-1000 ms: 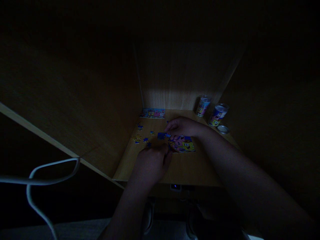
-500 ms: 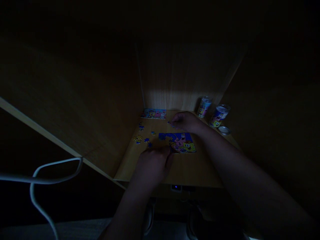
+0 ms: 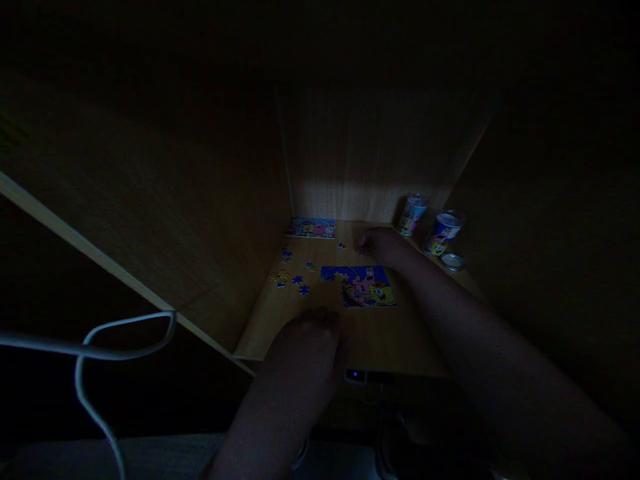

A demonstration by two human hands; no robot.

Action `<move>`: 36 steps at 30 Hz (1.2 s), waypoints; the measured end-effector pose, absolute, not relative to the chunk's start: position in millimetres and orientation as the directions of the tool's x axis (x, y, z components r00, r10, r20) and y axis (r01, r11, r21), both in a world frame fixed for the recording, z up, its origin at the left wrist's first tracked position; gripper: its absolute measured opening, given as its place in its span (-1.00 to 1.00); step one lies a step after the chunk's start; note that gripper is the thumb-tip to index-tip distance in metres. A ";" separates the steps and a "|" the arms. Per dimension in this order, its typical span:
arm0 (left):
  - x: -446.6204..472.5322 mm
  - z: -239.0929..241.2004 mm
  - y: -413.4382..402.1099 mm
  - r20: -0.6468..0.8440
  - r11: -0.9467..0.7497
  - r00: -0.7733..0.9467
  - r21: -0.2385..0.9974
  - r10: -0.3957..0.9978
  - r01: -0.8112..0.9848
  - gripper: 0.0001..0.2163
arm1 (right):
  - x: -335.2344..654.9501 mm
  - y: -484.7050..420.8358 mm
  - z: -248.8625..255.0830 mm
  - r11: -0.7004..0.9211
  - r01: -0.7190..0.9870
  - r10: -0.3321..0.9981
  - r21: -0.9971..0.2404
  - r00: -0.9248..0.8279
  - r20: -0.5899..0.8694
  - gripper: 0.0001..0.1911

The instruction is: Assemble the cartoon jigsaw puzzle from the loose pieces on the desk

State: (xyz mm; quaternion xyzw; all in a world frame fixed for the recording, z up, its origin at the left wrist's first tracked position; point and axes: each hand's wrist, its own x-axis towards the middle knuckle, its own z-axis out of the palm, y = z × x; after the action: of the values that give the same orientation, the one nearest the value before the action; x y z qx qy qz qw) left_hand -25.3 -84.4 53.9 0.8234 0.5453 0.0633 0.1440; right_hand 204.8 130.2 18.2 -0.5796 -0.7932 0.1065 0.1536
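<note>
A partly joined cartoon jigsaw puzzle (image 3: 367,287) lies on the wooden shelf, with a gap at its lower left. My left hand (image 3: 313,337) is just below that gap, apart from the puzzle. Its fingers curl in, and whatever they hold, if anything, is hidden. Beyond the puzzle's upper edge is my right hand (image 3: 377,245), fingertips pinched together; darkness hides what is between them. A small loose puzzle piece (image 3: 341,246) lies left of it. Blue pieces (image 3: 304,290) and a cluster of yellow pieces (image 3: 279,275) are scattered to the puzzle's left.
At the back left lies another joined puzzle (image 3: 313,228). Two picture-covered cans, one farther back (image 3: 413,215) and one nearer (image 3: 443,233), stand by the right wall beside a round lid (image 3: 453,262). A white cable (image 3: 95,400) loops at the lower left. Wooden panels enclose the shelf.
My left hand has drawn back from the puzzle's lower left edge toward me. My right hand has shifted right, away from the small loose piece. The view has shifted slightly.
</note>
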 end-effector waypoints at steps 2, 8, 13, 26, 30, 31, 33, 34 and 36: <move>-29.6 56.7 -95.4 -0.078 -0.321 0.355 0.283 0.932 0.904 -0.83 | 205.7 131.8 16.0 0.305 0.885 0.952 -0.351 -0.278 0.126 -0.93; -32.8 59.3 -117.8 -0.092 -0.335 0.382 0.323 0.920 0.885 -0.80 | 207.0 133.2 15.6 0.306 0.880 0.952 -0.363 -0.285 0.113 -0.94; -37.6 54.1 -116.7 -0.027 -0.364 0.387 0.282 0.922 0.888 -0.79 | 207.1 132.3 17.4 0.289 0.877 0.957 -0.384 -0.275 0.092 -0.95; -55.5 33.0 -89.2 0.051 -0.313 0.309 0.189 0.950 0.931 -0.56 | 205.7 131.2 16.7 0.301 0.884 0.954 -0.357 -0.286 0.094 -0.91; -56.0 22.4 -75.4 0.062 -0.242 0.237 0.117 0.970 0.963 -0.37 | 204.7 131.0 18.2 0.297 0.895 0.955 -0.333 -0.282 0.096 -0.92; -55.6 19.6 -73.1 0.072 -0.217 0.210 0.109 0.975 0.970 -0.32 | 204.5 130.7 18.6 0.294 0.897 0.956 -0.330 -0.277 0.098 -0.92; -55.5 15.1 -69.8 0.080 -0.184 0.176 0.112 0.981 0.976 -0.26 | 204.2 130.1 19.2 0.292 0.897 0.956 -0.332 -0.275 0.099 -0.93; -55.8 13.7 -68.6 0.077 -0.180 0.172 0.117 0.982 0.977 -0.24 | 204.1 129.8 19.4 0.291 0.896 0.957 -0.336 -0.274 0.099 -0.93; -57.2 12.5 -67.0 0.067 -0.200 0.193 0.125 0.979 0.972 -0.25 | 204.0 129.2 19.7 0.286 0.896 0.958 -0.341 -0.268 0.100 -0.93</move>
State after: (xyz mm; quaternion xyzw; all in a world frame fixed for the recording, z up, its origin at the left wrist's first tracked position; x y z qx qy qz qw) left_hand -57.2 -67.0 12.5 0.7717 0.6320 0.0657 0.0274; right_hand 204.0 129.2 19.7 -0.5876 -0.7888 0.1085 0.1442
